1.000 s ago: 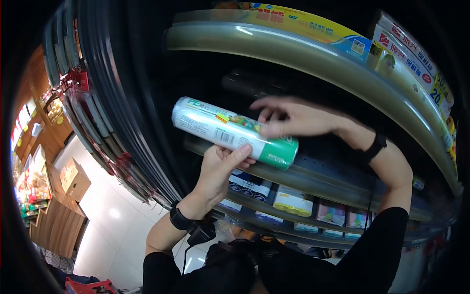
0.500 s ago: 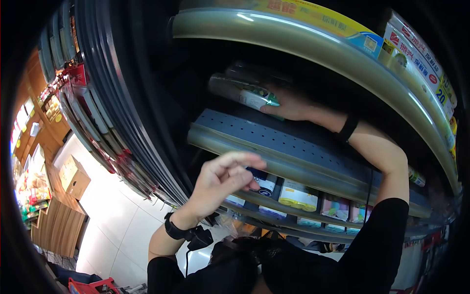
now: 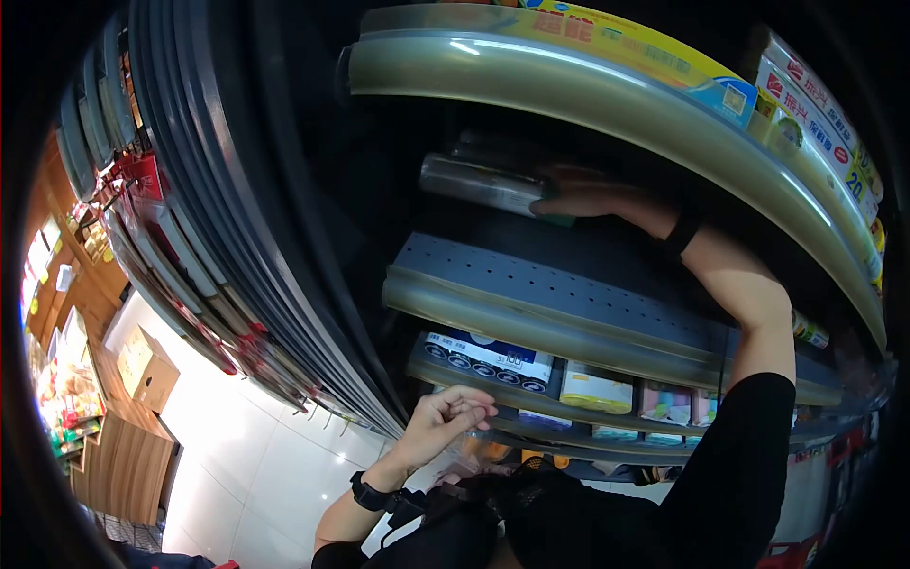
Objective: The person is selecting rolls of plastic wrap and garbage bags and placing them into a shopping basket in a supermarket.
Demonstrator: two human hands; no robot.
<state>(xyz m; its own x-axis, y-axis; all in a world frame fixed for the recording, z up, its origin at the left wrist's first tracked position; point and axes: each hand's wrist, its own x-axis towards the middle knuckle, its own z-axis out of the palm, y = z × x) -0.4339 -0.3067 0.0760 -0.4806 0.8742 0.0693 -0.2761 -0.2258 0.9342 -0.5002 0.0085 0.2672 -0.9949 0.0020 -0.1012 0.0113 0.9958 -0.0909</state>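
Inside the dim upper shelf bay, my right hand (image 3: 590,192) grips the right end of a clear plastic-wrapped roll (image 3: 479,182) with a pale label and some green near my fingers. The fingers are partly lost in shadow. Behind it a second, similar clear pack (image 3: 498,147) is only faintly visible. My left hand (image 3: 445,424), fingers loosely curled in and nothing visible in them, hovers in front of the lower shelf. Near it stands a white and dark blue pack (image 3: 488,362) with a row of dark circles along its front.
A grey perforated shelf (image 3: 531,275) with a rounded front lip lies below my right hand. Above curves another shelf edge (image 3: 569,71), bearing yellow and white boxes (image 3: 806,114). Lower down are a yellow-white pack (image 3: 595,389) and pink packs. Dark vertical panels (image 3: 218,190) border the left.
My left hand has dropped lower, and its fingers have curled in more. My right hand and the roll appear slightly further right and lower as the view shifted.
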